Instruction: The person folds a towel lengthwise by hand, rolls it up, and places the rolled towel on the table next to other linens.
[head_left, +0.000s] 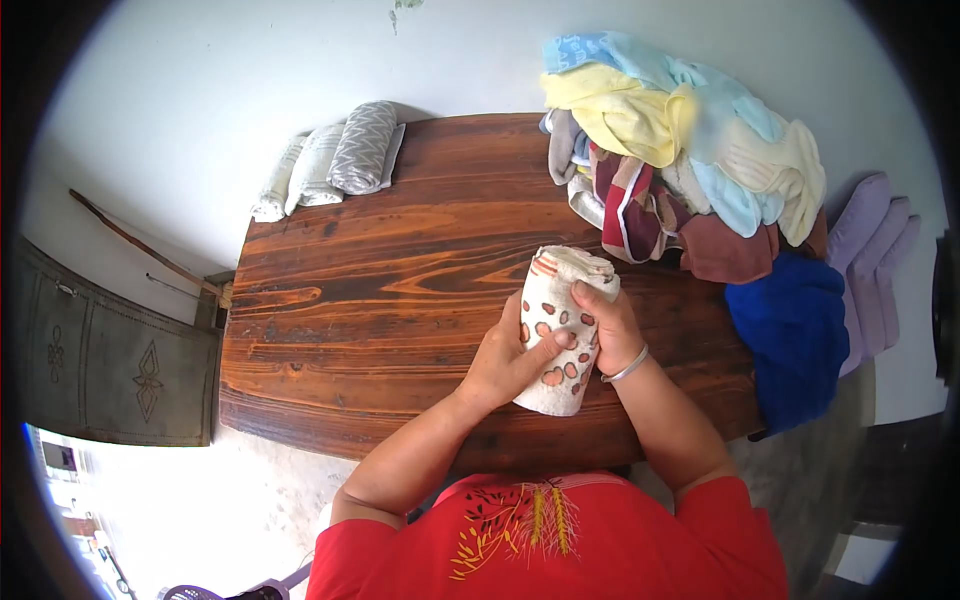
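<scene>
A rolled white towel [556, 372] with orange-brown spots is held between both hands above the near part of the wooden table [400, 290]. My left hand [508, 355] wraps the roll's left side, its thumb lying across the front. On the right side, my right hand [612, 325] grips higher up, with the thumb near the top end and a bracelet at the wrist. Three rolled towels lie side by side at the table's back left: a grey zigzag one [364, 148] and two pale ones [318, 166].
A loose heap of cloths, with a yellow one [625, 115] on top, covers the back right. A blue cloth [790, 335] hangs over the right edge. Beyond it is a purple padded object [865, 260]. A dark cabinet [110, 350] stands at the left.
</scene>
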